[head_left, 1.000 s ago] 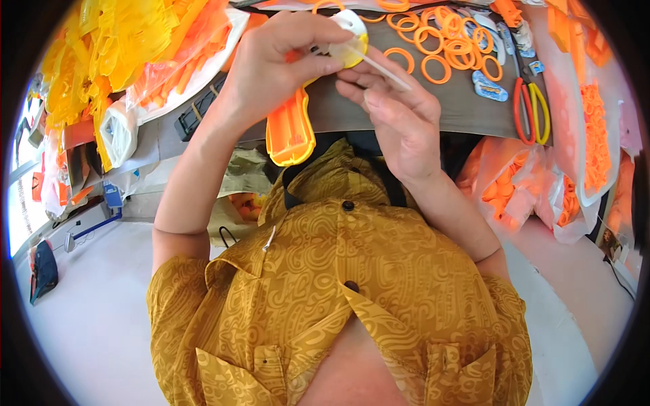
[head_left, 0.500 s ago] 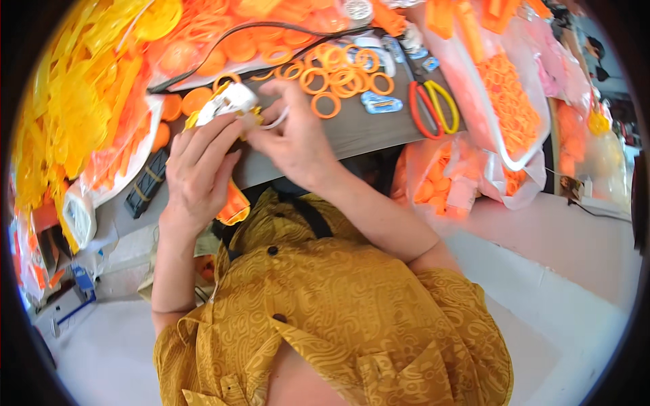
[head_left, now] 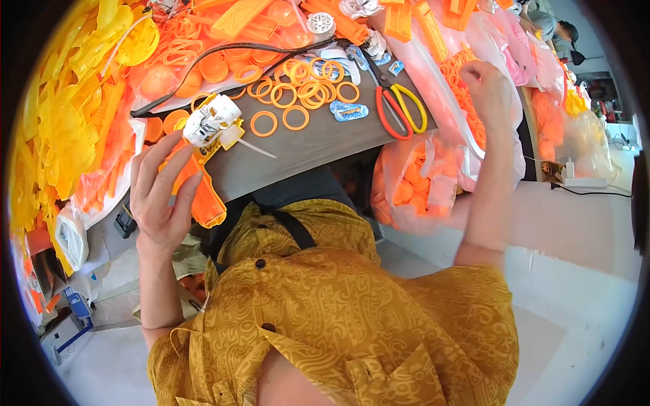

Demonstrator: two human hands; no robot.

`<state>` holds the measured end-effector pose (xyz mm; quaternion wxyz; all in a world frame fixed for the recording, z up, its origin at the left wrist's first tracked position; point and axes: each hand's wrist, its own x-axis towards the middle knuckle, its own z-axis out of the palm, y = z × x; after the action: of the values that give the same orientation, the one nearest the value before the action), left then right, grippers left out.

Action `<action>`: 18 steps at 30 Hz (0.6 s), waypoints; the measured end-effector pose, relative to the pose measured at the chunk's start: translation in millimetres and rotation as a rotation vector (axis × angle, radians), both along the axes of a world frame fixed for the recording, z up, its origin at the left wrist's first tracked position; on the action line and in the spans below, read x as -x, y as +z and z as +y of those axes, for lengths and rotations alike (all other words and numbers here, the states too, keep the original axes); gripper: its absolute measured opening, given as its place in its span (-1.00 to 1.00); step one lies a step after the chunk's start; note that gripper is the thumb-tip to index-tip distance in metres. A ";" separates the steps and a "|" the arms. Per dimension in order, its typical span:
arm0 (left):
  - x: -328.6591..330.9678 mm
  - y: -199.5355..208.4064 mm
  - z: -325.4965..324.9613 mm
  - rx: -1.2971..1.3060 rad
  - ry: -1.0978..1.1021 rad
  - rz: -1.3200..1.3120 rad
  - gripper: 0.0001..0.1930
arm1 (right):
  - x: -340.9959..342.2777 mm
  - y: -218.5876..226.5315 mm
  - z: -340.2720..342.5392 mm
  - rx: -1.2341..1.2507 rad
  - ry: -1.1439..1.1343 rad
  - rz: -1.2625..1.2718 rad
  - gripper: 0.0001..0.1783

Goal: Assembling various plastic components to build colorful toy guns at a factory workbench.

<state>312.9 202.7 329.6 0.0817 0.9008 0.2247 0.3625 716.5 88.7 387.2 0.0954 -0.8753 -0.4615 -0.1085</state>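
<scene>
Head view: left hand spread wide against toy at worktop edge. Right hand curled near orange bits — contents, if any, cannot be told. Advised: steady toy firmly — white strip left free, unbent.

Anything the right fingers may hold is hidden or blurred.

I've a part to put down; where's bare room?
The grey table has a bare front strip, bordered by orange rings, scissors, its front edge and the white mechanism with its rod. Orange parts crowd behind the rings; yellow parts crowd far left.
</scene>
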 end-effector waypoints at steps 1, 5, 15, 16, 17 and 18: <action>1.2 0.7 -0.2 -0.003 -0.003 -0.004 -0.67 | -24.0 -7.0 -1.7 -0.003 -0.003 -0.004 -0.80; 11.1 -2.3 -4.3 0.015 0.033 -0.025 -0.70 | -56.6 -32.0 3.4 0.174 0.203 -0.152 -0.82; 29.8 1.3 -13.9 0.052 0.121 -0.140 -0.74 | -87.4 -3.4 -16.9 -0.033 0.245 -0.007 -0.79; 30.7 2.0 -16.1 0.055 0.107 -0.205 -0.74 | -70.6 1.5 -12.4 -0.151 0.231 -0.007 -0.81; 30.3 2.2 -19.1 0.069 0.087 -0.250 -0.73 | -42.9 9.9 -9.4 -0.267 0.207 -0.008 -0.82; 26.2 4.1 -27.4 0.129 0.078 -0.268 -0.72 | -0.8 15.8 -1.5 -0.373 0.202 0.229 -0.81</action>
<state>286.7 175.3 333.6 0.1547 0.8277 0.2694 0.4673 717.3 87.2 403.0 0.3175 -0.7984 -0.5049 -0.0821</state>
